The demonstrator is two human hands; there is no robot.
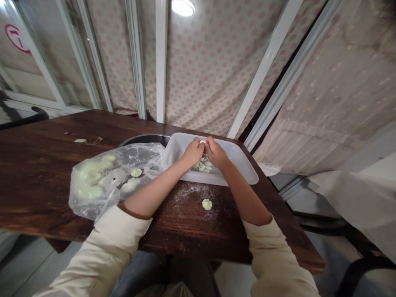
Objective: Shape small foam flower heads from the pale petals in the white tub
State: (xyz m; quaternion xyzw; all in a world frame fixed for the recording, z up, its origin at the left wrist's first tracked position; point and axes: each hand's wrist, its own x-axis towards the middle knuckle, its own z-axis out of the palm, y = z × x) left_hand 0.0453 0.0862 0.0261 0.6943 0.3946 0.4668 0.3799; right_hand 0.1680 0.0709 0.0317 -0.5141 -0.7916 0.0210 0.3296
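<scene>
Both my hands meet over a white plastic tray (pixel 244 163) on a dark wooden table (pixel 40 173). My left hand (pixel 192 152) and my right hand (pixel 215 152) are closed, pinching together a small white piece (pixel 202 142) between their fingertips. Several pale green and white flower-shaped pieces (pixel 204 165) lie in the tray under my hands. One more flower piece (pixel 207 203) lies on the table in front of the tray, beside a tiny purple bit (pixel 211 214).
A clear plastic bag (pixel 105 177) with several more pale flower pieces lies left of the tray. A dark round pan rim (pixel 145 138) shows behind it. A small piece with string (pixel 81 140) lies far left. Dust speckles the table (pixel 192 190).
</scene>
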